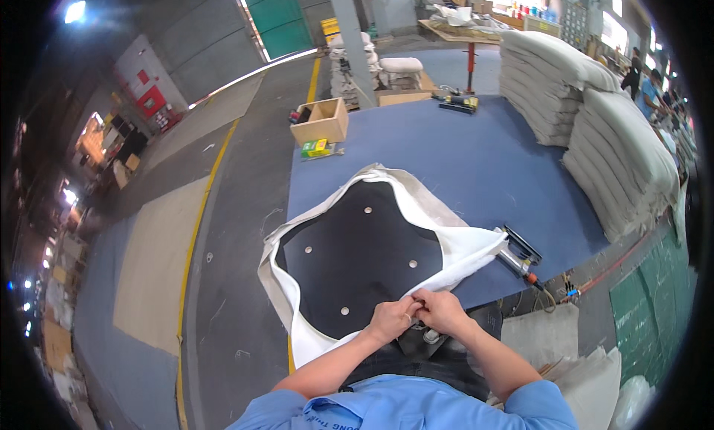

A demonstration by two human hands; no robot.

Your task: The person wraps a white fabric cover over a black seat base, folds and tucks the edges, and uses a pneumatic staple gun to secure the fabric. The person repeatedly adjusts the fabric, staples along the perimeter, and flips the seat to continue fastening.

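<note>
In the head view, the work lies at the centre of the frame: a black panel (pixel 357 251) with four small round holes, ringed by a loose white cover (pixel 468 242). It rests on the blue bench (pixel 454 170), its left side showing past the bench's left edge.

Your left hand (pixel 390 321) and right hand (pixel 440 311) meet at the lower right of the panel, where both seem to pinch the cover's near edge, fingertips almost together. Your fingers hide exactly how much cloth each one has.

The panel looks stiff and smooth, probably easy to lift but apt to slide under a one-sided pull; it is best steadied flat or gripped by its outer edge. The cover looks soft, thick and light. It folds and bunches readily, so it likely gives under tension and is best taken by the rim, between thumb and fingers, close to the panel. Nothing about either looks brittle, though a hard tug at one spot could pucker the cloth.

An air tool (pixel 513 260) lies just beside the cover's right-hand corner, hard and probably much heavier than the cloth. Stacked pale cushions (pixel 621 159) stand at the upper right.
</note>
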